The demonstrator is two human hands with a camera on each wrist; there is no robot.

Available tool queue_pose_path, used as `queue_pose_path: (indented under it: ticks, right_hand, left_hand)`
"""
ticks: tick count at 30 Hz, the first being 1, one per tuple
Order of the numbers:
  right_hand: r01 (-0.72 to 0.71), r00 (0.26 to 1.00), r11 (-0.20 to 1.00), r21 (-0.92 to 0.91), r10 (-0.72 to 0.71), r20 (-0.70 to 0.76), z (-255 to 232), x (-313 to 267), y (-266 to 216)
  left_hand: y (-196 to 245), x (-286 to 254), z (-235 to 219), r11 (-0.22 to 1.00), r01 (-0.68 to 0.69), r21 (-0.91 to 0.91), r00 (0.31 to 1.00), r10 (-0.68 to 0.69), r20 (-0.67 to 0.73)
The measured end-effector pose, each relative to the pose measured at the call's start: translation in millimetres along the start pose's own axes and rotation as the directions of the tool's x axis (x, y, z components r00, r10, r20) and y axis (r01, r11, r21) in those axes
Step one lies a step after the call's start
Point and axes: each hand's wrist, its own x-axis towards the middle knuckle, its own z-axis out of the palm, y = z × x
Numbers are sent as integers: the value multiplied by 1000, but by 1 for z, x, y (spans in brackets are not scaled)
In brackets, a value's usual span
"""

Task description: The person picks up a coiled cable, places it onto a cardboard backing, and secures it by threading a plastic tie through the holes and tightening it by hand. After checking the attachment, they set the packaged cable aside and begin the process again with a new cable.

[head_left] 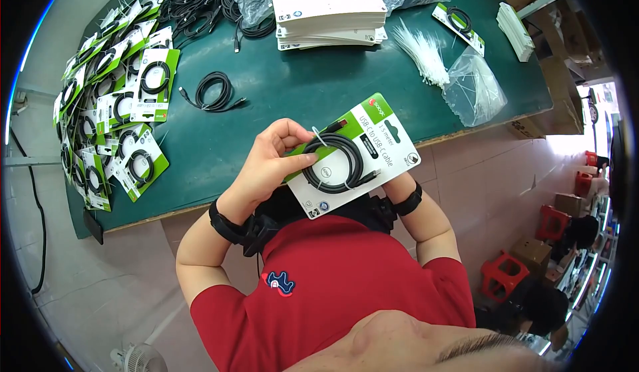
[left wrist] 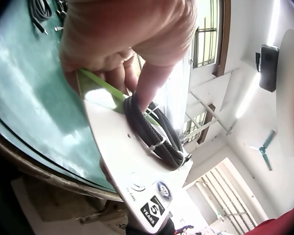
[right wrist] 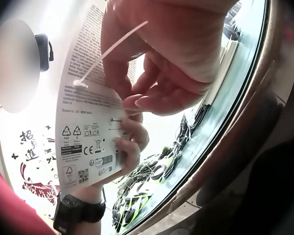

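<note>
My left hand (head_left: 269, 156) grips the upper left edge of a green and white cable card (head_left: 393, 147), its thumb on the coiled black USB-C cable (head_left: 356, 159). White cable ties bind the coil to the card, and one forms a loose loop at the coil's top. In the left wrist view the thumb presses the coil while fingers go behind the card. My right hand (right wrist: 161, 63) is behind the card, thumb and finger bent together against its printed back. I cannot tell what lies between those fingertips. Beside them a white cable tie (right wrist: 110, 53) sticks out from the card.
Finished cable cards (head_left: 156, 79) lie heaped at the table's left. One loose coiled cable (head_left: 214, 92) sits nearer the middle. At the back are black cables (head_left: 200, 2) and a stack of cards (head_left: 329, 9). White cable ties (head_left: 423, 56) and a clear bag (head_left: 476, 89) lie right.
</note>
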Motion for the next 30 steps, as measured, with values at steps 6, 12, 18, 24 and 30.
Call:
queue_pose_path:
  ticks: [6, 12, 18, 24, 30]
  right_hand:
    - [59, 991, 995, -84, -68, -117, -18, -17, 11]
    - [-104, 954, 963, -248, 26, -299, -20, -15, -6]
    - [77, 990, 931, -358, -113, -79, 15, -6, -4]
    - [-70, 977, 930, -361, -10, -213, 16, -5, 2]
    - [-34, 997, 624, -780, -35, -72, 14, -10, -17]
  left_hand:
    - [2, -5, 5, 1000, 3, -14, 1000, -2, 4]
    - [-1, -7, 2, 998, -56, 27, 998, 57, -18]
    - [-1, -6, 3, 1000, -10, -8, 1000, 10, -21]
    - [-3, -6, 2, 999, -38, -16, 999, 37, -36]
    - [-4, -8, -4, 999, 3, -36, 1000, -4, -23]
